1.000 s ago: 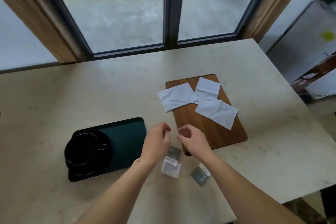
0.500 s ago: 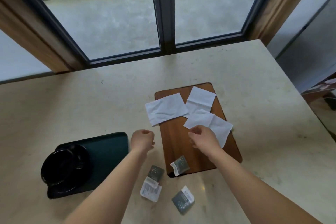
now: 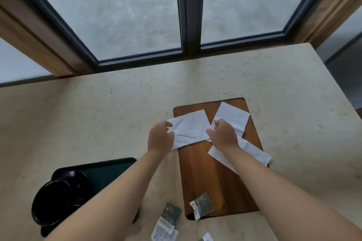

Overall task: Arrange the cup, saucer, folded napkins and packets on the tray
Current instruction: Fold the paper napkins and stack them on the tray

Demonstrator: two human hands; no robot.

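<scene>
Pale stone table [image 3: 98, 115] under a big window [image 3: 137, 15], both forearms stretched out over it. Left hand [image 3: 160, 138] curled on the left edge of one white napkin [image 3: 189, 129], fingers seemingly pinching the paper; right hand [image 3: 223, 136] curled at that napkin's right edge, though hard to tell whether gripping it or the sheet beneath. Second napkin [image 3: 232, 116] just behind the right hand, third napkin [image 3: 252, 151] running out from under the right wrist, all three lying flat and unfolded on a wooden board [image 3: 215, 178]. Nearer the body, one small packet [image 3: 201, 204] on the board's near corner, another packet [image 3: 170, 212] on the table beside it, more cut off at the bottom edge. Far left, dark tray [image 3: 109, 170] with a black cup [image 3: 52, 201] on a black saucer [image 3: 78, 180] at its near end, partly hidden by the left forearm. Judged from this: cup and saucer already placed, napkin folding barely begun, no napkin or packet on the tray yet. Count of packets uncertain; print on them unreadable.
</scene>
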